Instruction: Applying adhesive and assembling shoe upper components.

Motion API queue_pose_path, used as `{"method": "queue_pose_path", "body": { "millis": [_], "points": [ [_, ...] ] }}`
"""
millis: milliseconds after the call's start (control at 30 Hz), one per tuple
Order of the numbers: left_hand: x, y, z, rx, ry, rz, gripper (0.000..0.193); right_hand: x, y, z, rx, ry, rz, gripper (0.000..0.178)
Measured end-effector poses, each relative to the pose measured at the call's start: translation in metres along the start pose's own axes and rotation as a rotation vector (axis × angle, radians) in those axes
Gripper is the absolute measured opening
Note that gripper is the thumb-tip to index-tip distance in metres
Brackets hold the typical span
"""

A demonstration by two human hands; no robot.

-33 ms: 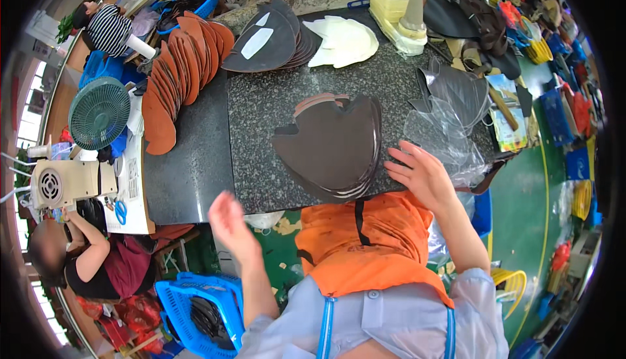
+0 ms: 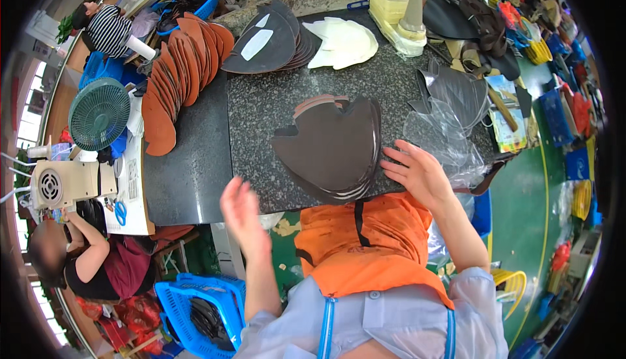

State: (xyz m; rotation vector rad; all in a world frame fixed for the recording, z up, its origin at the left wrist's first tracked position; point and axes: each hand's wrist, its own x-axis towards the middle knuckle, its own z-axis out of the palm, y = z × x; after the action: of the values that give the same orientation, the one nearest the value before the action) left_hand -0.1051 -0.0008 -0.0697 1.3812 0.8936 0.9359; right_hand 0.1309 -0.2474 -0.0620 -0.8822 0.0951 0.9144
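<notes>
A stack of dark brown leather shoe-upper pieces (image 2: 329, 140) lies near the front edge of the worktable, notched at its far side, with reddish-brown layers peeping out there. My right hand (image 2: 420, 173) is open just right of the stack, its spread fingers pointing at the edge; whether the tips touch it I cannot tell. My left hand (image 2: 244, 212), a little blurred, hovers over the table's front edge to the left of the stack. Its fingers are apart and nothing is in them.
Overlapping reddish-brown pieces (image 2: 189, 59) curve along the far left. Dark pieces (image 2: 267, 43), a pale cut piece (image 2: 342, 41) and a yellowish container (image 2: 391, 7) stand along the back. Clear plastic sheet (image 2: 443, 137) and a hammer (image 2: 502, 109) lie right. A co-worker sits left, beside a machine (image 2: 65, 183).
My left hand has moved a little right and away from me, toward the stack. My right hand has shifted slightly left. The stack looks unmoved.
</notes>
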Motion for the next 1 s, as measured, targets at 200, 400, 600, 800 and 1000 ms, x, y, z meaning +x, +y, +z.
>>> {"method": "queue_pose_path", "body": {
  "millis": [200, 400, 600, 800, 1000],
  "points": [
    [-0.001, -0.024, 0.117, 0.397, -0.204, 0.282, 0.085, 0.054, -0.013, 0.026, -0.443, -0.055, 0.207, 0.049],
    [0.0, -0.026, 0.103, 0.245, -0.194, 0.227, 0.094, 0.089, 0.003, 0.054, -1.11, -0.18, -0.217, 0.065],
    [0.018, -0.024, 0.091, -0.626, -0.06, -0.062, 0.105, 0.057, 0.02, 0.071, -0.718, -0.276, -0.421, 0.067],
    [0.049, -0.018, 0.083, -0.645, -0.456, -0.09, 0.103, 0.08, 0.023, 0.063, -0.619, -0.466, -0.544, 0.089],
    [0.046, -0.032, 0.096, -0.495, -0.361, 0.1, 0.093, 0.084, 0.052, 0.063, -0.169, -0.192, -0.712, 0.086]
  ]
}}
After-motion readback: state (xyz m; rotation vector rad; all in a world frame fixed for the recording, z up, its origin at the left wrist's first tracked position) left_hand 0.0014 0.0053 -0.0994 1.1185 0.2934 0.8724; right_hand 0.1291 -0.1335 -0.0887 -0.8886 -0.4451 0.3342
